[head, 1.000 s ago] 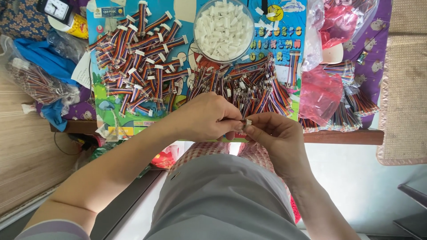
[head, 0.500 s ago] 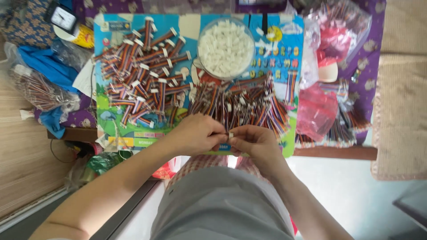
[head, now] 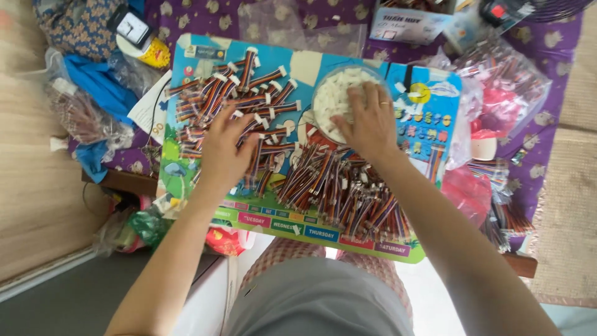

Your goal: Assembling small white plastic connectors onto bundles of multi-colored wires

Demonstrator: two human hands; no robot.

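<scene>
- A purple patterned cloth covered a low table, and on it lay a colourful printed play mat that served as the work surface.
- Two heaps of short multicoloured wire bundles sat on the mat: the near heap lay in front of the person's lap, its wires running mostly away from the body, while the far-left heap, with white plugs fitted, fanned out in many directions.
- A round bowl of small white connectors stood beyond the near heap, up and right of centre.
- The right hand was nearer to it, fingers spread and dipping over its right side; whether they pinched a connector could not be told.
- The left hand rested palm down, loosely curled, on the far-left heap; whether it held a bundle could not be told.
- Half a second earlier both hands met at the mat's near edge, pinching one small piece together; they had since parted and reached forward.
</scene>
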